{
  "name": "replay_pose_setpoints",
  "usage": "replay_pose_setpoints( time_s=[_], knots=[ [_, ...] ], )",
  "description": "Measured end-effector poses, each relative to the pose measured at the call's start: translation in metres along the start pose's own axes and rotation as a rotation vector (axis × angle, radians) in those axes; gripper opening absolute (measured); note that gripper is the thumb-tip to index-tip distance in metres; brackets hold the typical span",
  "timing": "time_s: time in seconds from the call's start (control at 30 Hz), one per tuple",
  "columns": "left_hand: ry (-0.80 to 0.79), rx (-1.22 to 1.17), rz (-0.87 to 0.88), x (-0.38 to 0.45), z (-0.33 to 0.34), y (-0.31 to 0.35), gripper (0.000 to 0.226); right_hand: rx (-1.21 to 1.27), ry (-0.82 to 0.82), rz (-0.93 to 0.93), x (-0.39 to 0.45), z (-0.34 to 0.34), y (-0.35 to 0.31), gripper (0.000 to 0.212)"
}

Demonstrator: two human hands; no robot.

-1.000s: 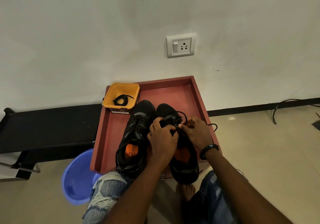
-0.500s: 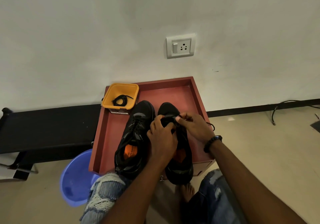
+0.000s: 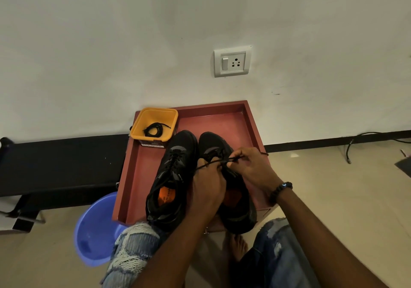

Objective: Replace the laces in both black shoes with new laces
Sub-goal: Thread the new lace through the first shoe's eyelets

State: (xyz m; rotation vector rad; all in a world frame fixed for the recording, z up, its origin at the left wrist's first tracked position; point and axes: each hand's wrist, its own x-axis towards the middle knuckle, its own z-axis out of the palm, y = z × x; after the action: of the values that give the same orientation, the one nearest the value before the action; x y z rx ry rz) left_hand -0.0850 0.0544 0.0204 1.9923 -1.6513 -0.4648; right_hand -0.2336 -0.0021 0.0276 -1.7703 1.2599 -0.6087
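The left hand [image 3: 208,183] is seen from its back, with the fingers curled down over the tongue of the right shoe [image 3: 226,176]. A black lace [image 3: 211,164] is held by it, stretched in a nearly straight line toward the right hand [image 3: 252,168]. The right hand is turned with its knuckles to the far side, and the other part of the lace is pinched between its thumb and fingertips, just above the shoe. A short loose end of the lace can be seen past the right hand, over the edge of the red tray [image 3: 249,118]. A dark bead bracelet [image 3: 280,191] is worn on the right wrist. Both forearms come in from the near edge and are cut off there.

The eyelets of the right shoe are covered by the two hands, so it cannot be told how far it is laced. The left shoe [image 3: 171,176] stands just beside it, touching it, laced, with an orange insole visible. Both shoes stand on the tray with toes to the far wall.

At the far left corner of the tray a yellow tub [image 3: 155,115] is placed, and a coiled black lace [image 3: 154,128] lies inside. The knees in blue jeans [image 3: 133,250] are near the tray. A blue basin [image 3: 93,232] on the floor is partly hidden by the tray and the left knee. A switch socket [image 3: 232,61] is fixed on the wall.
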Motion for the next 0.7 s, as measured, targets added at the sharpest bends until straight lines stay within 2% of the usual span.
replay_pose_setpoints(
  time_s=[0.07, 0.23, 0.4, 0.53, 0.63, 0.7],
  knots=[
    [-0.038, -0.012, -0.015, 0.001, -0.003, 0.002, 0.017, -0.031, -0.086, -0.007, -0.007, 0.008, 0.002, 0.033],
    [-0.099, -0.045, -0.027, 0.009, -0.006, 0.0, 0.012, -0.096, -0.062, 0.031, -0.011, 0.013, 0.006, 0.049],
    [-0.072, -0.067, 0.038, -0.001, -0.007, 0.003, 0.013, -0.107, -0.01, 0.083, -0.013, 0.012, 0.003, 0.047],
    [-0.023, -0.131, 0.148, -0.022, -0.017, -0.004, 0.008, -0.074, 0.013, 0.129, -0.014, 0.012, 0.001, 0.054],
    [-0.073, -0.178, 0.235, -0.038, -0.024, -0.016, 0.007, -0.016, 0.025, 0.172, -0.017, 0.012, 0.0, 0.06],
    [-0.113, -0.188, 0.245, -0.043, -0.027, -0.024, 0.007, -0.071, 0.06, 0.175, -0.018, 0.013, -0.004, 0.061]
  ],
)
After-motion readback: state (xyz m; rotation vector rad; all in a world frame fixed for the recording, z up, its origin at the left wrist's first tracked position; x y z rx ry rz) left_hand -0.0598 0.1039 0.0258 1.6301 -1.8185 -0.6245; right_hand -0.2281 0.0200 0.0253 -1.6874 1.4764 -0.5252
